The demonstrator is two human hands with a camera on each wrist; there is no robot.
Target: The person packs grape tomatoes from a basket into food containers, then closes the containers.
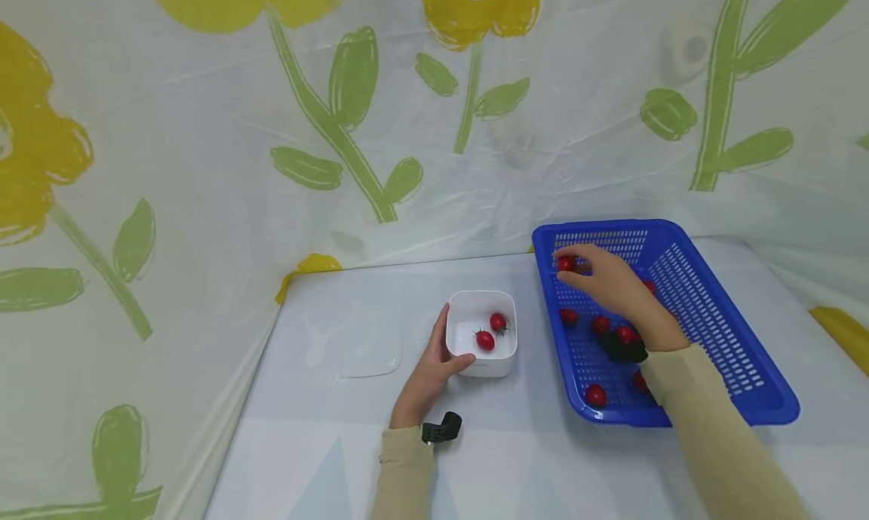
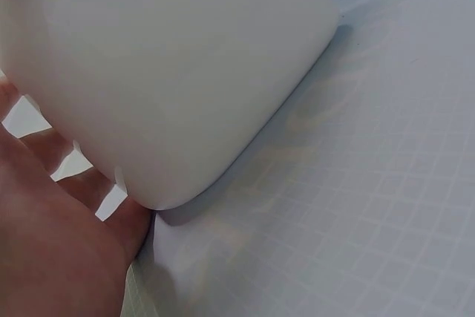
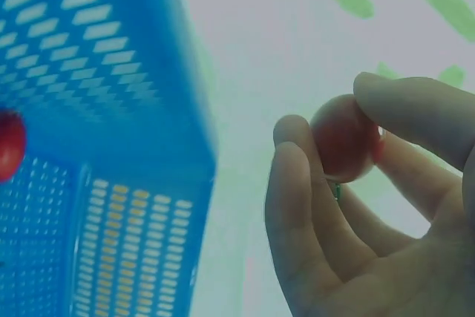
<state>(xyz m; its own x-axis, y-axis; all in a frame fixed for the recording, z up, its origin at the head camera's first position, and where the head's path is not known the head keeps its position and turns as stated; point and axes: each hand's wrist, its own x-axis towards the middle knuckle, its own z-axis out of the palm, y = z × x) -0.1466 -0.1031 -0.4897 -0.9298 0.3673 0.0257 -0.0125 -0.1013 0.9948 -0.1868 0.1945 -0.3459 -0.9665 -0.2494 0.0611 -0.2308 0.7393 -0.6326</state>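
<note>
My left hand (image 1: 430, 369) grips the near left side of a white square container (image 1: 498, 367), thumb along its front and fingers round its left wall. Two cherry tomatoes (image 1: 485, 340) with green stems lie inside it. In the left wrist view the container's smooth white wall (image 2: 178, 72) fills much of the picture. Over the far left part of the blue basket (image 1: 753, 354), my right hand (image 1: 607, 278) pinches a single cherry tomato (image 3: 345, 139) between thumb and fingertips. Several more cherry tomatoes (image 1: 596, 395) lie in the basket, partly hidden by the right wrist.
A clear lid (image 1: 372, 346) lies flat on the white tabletop (image 1: 305, 429), left of the container. The blue basket's raised rim (image 1: 553, 331) stands a short way right of the container. A flower-patterned curtain (image 1: 237, 165) hangs along the back and left edges.
</note>
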